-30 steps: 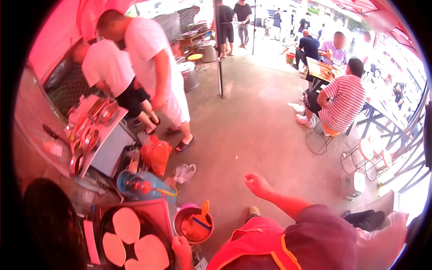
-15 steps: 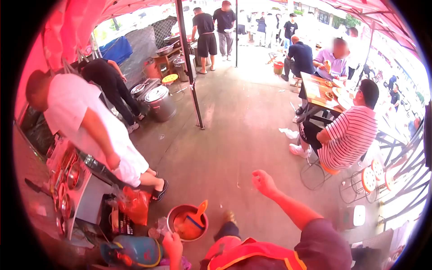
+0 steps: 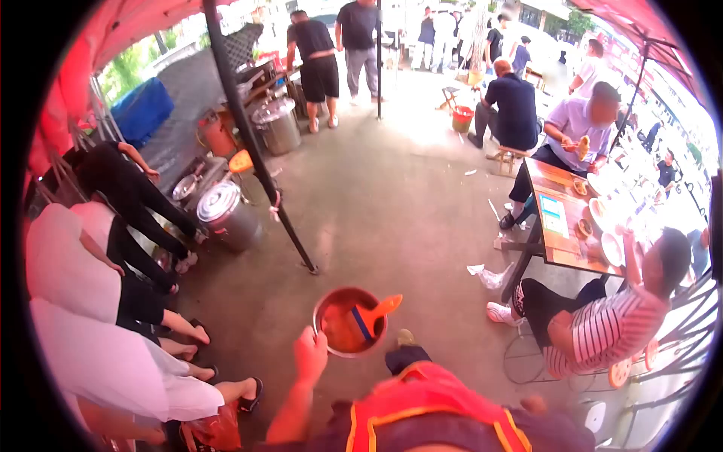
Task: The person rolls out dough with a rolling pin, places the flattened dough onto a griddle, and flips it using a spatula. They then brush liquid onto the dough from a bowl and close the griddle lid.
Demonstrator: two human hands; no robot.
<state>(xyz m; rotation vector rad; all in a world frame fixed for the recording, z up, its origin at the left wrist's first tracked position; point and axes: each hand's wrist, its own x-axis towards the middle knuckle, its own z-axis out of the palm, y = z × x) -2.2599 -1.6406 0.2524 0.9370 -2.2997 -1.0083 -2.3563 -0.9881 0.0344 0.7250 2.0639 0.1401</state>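
Note:
My left hand (image 3: 310,354) is closed at the left edge of a round metal pot (image 3: 319,340), carrying it out in front of me above the floor. Inside the pot is a reddish liquid (image 3: 337,325). A wide brush (image 3: 382,307) with an orange handle and a blue band leans in it, handle sticking out over the right rim. Low by my right side, my right hand (image 3: 535,404) shows only as a blur, away from the pot.
A black tent pole (image 3: 260,162) stands ahead to the left. Big lidded pots (image 3: 230,218) and several people (image 3: 75,256) line the left side. Seated people (image 3: 602,324) eat at a wooden table (image 3: 561,211) on the right. Litter (image 3: 489,275) lies near the table.
I have moved forward along the floor. The pot, in my left hand, now sits higher and further right in view. My right hand has swung back from in front to my side.

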